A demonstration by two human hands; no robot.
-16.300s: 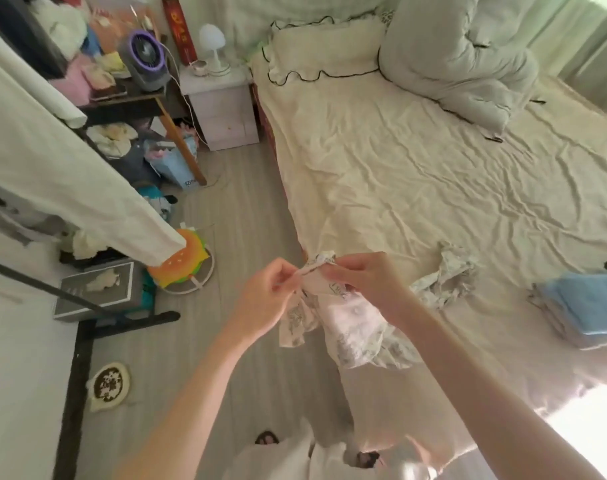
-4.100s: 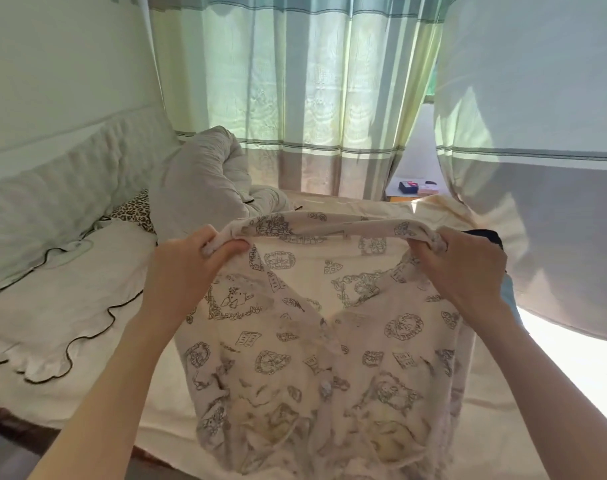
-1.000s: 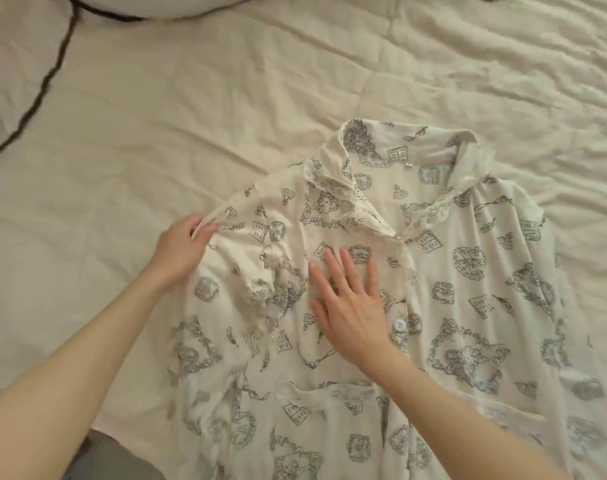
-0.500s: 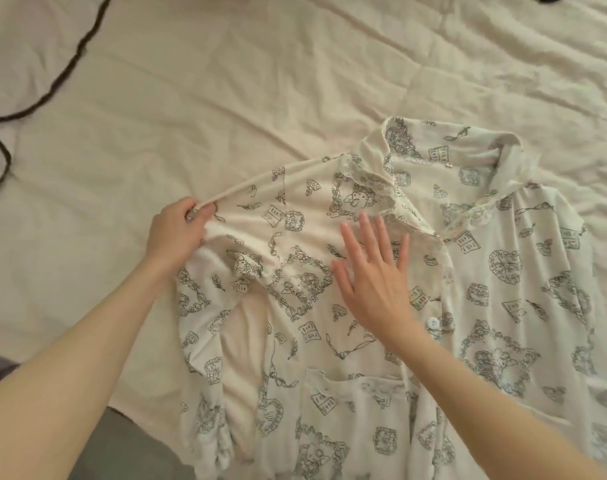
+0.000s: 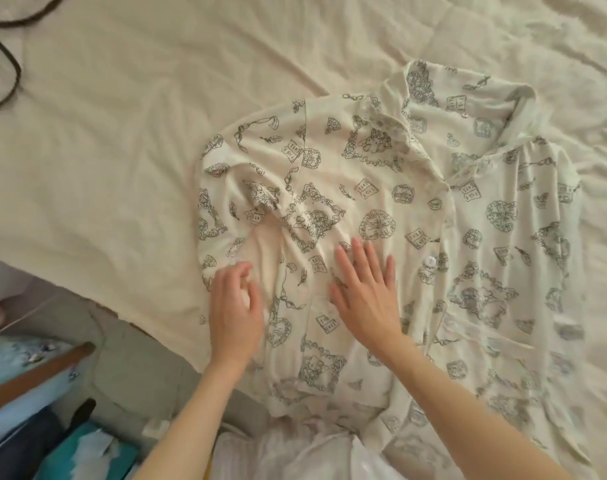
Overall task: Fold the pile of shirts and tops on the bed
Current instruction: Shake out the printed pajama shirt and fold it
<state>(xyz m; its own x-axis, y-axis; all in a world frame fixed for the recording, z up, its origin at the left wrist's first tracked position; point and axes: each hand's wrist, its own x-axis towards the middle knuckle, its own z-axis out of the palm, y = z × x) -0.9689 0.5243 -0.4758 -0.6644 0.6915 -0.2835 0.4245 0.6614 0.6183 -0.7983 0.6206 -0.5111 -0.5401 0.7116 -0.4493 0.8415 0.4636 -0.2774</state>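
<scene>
Nearest the camera, two bare forearms reach forward over the bed's near edge, with a strip of grey floor [image 5: 139,372] and blurred blue and teal items [image 5: 21,382] low on the left. The left hand [image 5: 235,308] lies on the shirt's [image 5: 381,188] left side near the folded-in sleeve [image 5: 232,202]; it is motion-blurred, its fingers [image 5: 241,271] loosely bent against the cloth, and I cannot tell whether they pinch any fabric. Just to its right, the right hand [image 5: 366,292] rests palm down on the shirt front, fingers [image 5: 361,252] straight and slightly spread, pressing the cloth flat beside a white button [image 5: 430,260] on the placket. The shirt, cream with a grey line-drawn print, lies face up and mostly spread on the cream bed sheet [image 5: 122,150], its hem hanging toward the near edge. Farther off, the open collar [image 5: 468,98] points away from the person. Beyond, the wrinkled sheet continues, and a dark-piped pillow edge [image 5: 7,60] curves in the far left corner.
</scene>
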